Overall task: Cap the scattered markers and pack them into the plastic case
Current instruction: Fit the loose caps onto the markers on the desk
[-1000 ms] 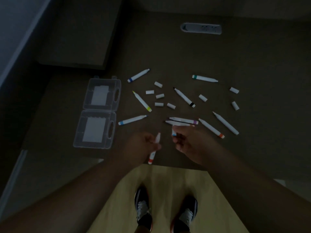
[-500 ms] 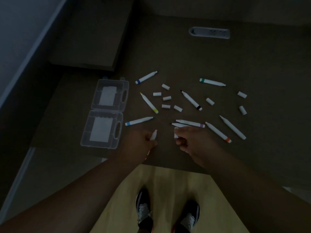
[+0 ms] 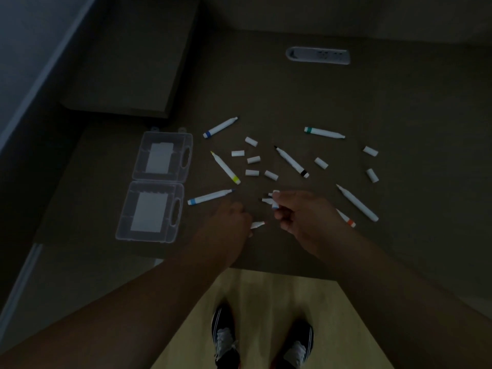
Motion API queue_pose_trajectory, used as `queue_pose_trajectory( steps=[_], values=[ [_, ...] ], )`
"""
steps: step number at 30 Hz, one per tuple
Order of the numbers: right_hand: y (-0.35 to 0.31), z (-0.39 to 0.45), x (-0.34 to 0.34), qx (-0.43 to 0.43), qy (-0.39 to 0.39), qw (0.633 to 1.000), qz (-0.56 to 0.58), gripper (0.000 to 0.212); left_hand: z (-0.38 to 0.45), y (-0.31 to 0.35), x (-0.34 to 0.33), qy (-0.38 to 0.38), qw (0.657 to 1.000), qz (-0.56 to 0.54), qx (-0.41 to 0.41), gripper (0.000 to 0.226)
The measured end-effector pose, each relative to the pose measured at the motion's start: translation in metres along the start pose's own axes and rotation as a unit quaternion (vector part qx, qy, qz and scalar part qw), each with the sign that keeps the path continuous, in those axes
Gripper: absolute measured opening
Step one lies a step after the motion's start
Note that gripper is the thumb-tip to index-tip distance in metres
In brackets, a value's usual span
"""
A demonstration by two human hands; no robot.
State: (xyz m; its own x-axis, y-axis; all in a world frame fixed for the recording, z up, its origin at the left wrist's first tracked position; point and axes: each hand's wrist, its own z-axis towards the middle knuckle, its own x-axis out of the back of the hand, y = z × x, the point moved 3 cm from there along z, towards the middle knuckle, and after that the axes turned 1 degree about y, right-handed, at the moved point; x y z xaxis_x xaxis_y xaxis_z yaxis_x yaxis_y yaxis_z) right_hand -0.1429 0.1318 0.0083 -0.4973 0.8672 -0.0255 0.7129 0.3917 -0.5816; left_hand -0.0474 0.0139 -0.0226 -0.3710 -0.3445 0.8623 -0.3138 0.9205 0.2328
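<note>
The clear plastic case (image 3: 157, 182) lies open on the left of the dark table. Several uncapped white markers are scattered to its right, among them a light-blue-ended marker (image 3: 210, 197), a yellow one (image 3: 225, 167) and a black-banded one (image 3: 291, 161). Several loose white caps (image 3: 251, 160) lie between them. My left hand (image 3: 229, 219) grips a marker (image 3: 257, 224); only its front end sticks out toward the right. My right hand (image 3: 303, 217) pinches a short white piece with a blue end (image 3: 275, 201), apparently a cap, just above and right of that tip.
A power strip (image 3: 318, 55) sits at the far side of the table. A raised dark block (image 3: 127, 65) stands behind the case. More markers (image 3: 356, 203) and caps (image 3: 371, 174) lie to the right. The table's near edge runs just below my hands.
My left hand has turned its marker from pointing away to pointing right, toward my right hand. The right hand has shifted slightly with its piece. The markers on the table stayed put.
</note>
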Motion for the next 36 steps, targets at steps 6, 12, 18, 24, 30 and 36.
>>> queue_pose_trajectory(
  steps=[6, 12, 18, 24, 30, 36],
  values=[
    [-0.001, 0.000, -0.004, 0.018, -0.018, 1.000, 0.012, 0.012, 0.000, -0.037, 0.029, 0.096, 0.993, 0.058, 0.036, 0.035],
    [-0.001, 0.004, -0.012, 0.006, -0.014, 1.000, 0.021, 0.007, 0.019, -0.072, 0.035, 0.076, 0.988, 0.060, 0.119, 0.030],
    [-0.001, 0.006, -0.013, 0.005, -0.013, 1.000, 0.002, 0.013, 0.022, -0.070, 0.026, 0.095, 0.989, 0.007, 0.115, 0.020],
    [-0.013, 0.000, -0.007, 0.098, -0.013, 0.986, -0.135, 0.006, -0.004, -0.049, 0.045, 0.145, 0.957, -0.241, 0.076, 0.019],
    [-0.020, -0.003, 0.000, 0.245, 0.034, 0.934, -0.256, 0.009, -0.016, -0.039, 0.052, 0.122, 0.946, -0.294, 0.060, 0.016],
    [-0.028, -0.012, -0.006, 0.302, 0.023, 0.900, -0.314, 0.013, -0.014, -0.032, 0.053, 0.111, 0.964, -0.238, 0.046, 0.013]
  ],
)
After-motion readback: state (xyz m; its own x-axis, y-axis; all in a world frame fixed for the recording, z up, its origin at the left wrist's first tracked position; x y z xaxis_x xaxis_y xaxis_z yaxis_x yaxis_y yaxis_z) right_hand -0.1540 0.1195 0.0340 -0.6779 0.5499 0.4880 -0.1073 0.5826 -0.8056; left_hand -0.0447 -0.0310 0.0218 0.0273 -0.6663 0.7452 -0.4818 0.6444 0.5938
